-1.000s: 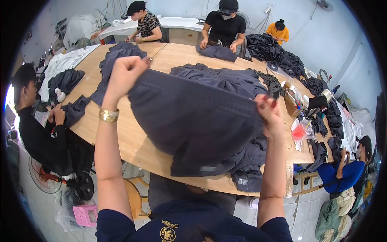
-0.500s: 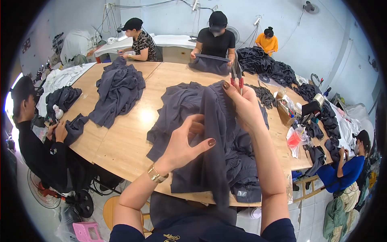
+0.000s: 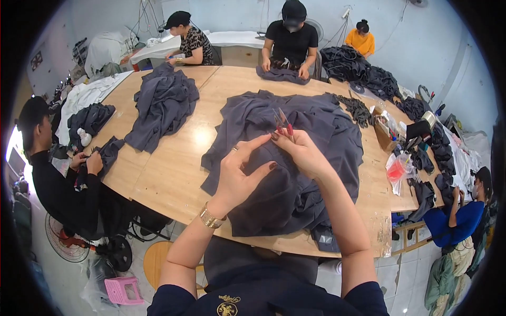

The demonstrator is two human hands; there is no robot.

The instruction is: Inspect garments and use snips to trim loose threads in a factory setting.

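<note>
Over a spread heap of dark grey garments (image 3: 253,210), my two hands meet near the middle. My right hand (image 3: 303,152) is closed on a pair of small red-handled scissors (image 3: 284,129), their metal blades pointing up and away. Its thumb tip is at the fingertips of my left hand (image 3: 240,171). That left hand has its thumb spread well apart from its fingers, and I see nothing gripped in it. Whether the right thumb also pinches a bit of cloth is too small to tell.
A second pile of dark garments (image 3: 163,102) lies on the wooden table (image 3: 174,174) to the left. Several people work around it with dark cloth. To the right stand a cardboard box (image 3: 386,131) of tools and a plastic cup with red drink (image 3: 396,169).
My right hand has come down with the scissors, from holding the garment's edge raised, to beside my left fingertips. The raised cloth now lies lower on the heap. The view has shifted slightly.
</note>
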